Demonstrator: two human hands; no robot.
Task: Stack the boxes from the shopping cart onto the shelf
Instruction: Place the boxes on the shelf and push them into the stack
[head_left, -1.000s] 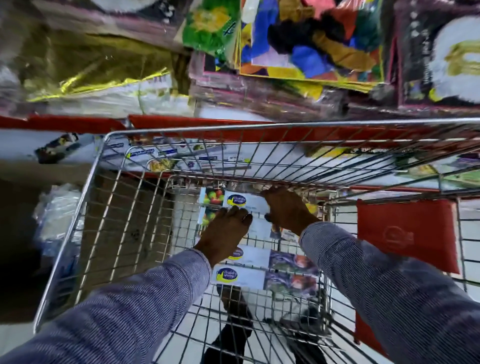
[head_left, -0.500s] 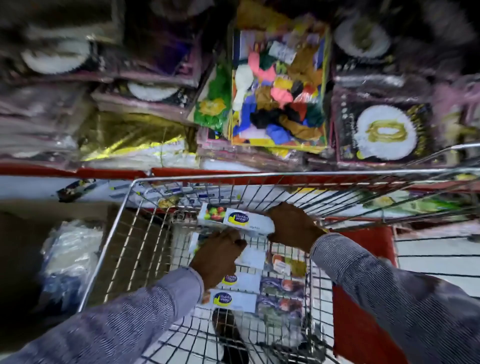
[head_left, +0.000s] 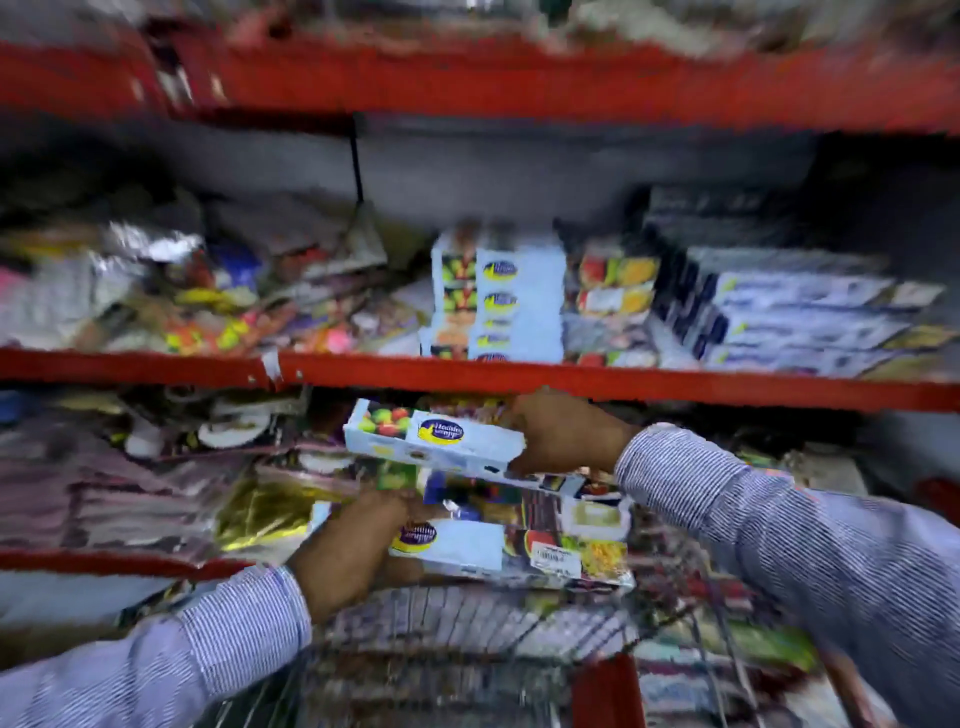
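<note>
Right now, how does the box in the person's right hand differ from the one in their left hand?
The upper box, held at its end by the right hand, is raised just under the red shelf edge; the lower box, gripped by the left hand, sits nearer the cart. The upper box shows its logo upright, the lower box's logo is upside down. The lower box shows a white price sticker; none shows on the upper. Both are long white boxes with fruit pictures.

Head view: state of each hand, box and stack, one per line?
Right hand: gripping the upper white fruit-print box, tilted, in mid-air.
Left hand: gripping the lower white box, held above the wire cart.
Stack of matching white boxes: on the red-edged shelf, upright.
</note>
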